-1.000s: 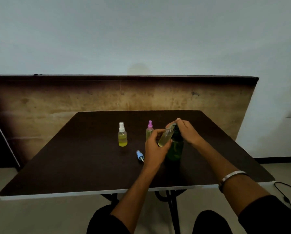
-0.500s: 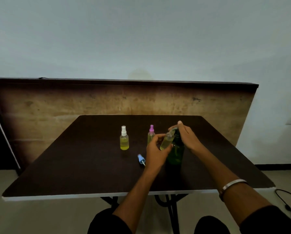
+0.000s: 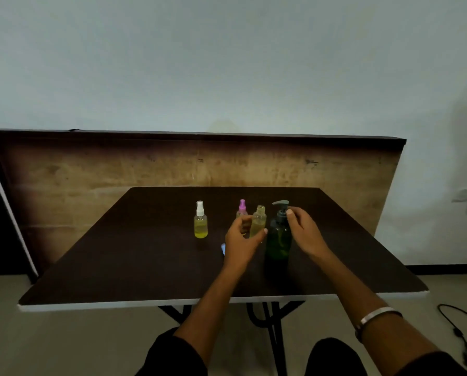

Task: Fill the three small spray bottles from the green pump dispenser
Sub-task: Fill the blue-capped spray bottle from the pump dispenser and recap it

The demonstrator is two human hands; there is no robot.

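My left hand [image 3: 240, 241] grips an uncapped small bottle [image 3: 258, 221] of yellowish liquid, held upright just left of the green pump dispenser [image 3: 279, 240]. My right hand [image 3: 304, 232] hovers beside the dispenser's neck, fingers relaxed, thumb near the pump collar, holding nothing. A white-capped spray bottle [image 3: 200, 221] with yellow liquid stands to the left. A pink-capped spray bottle [image 3: 242, 207] stands behind my left hand, partly hidden. The blue spray cap [image 3: 223, 248] lies on the table, mostly hidden behind my left wrist.
All of it sits on a dark brown table [image 3: 145, 253] with a white front edge. A wooden board [image 3: 91, 180] leans against the wall behind. A black cable [image 3: 460, 321] lies on the floor at right.
My left hand has drawn the open bottle away from the pump spout and set it upright. My right hand has come off the pump head and opened.
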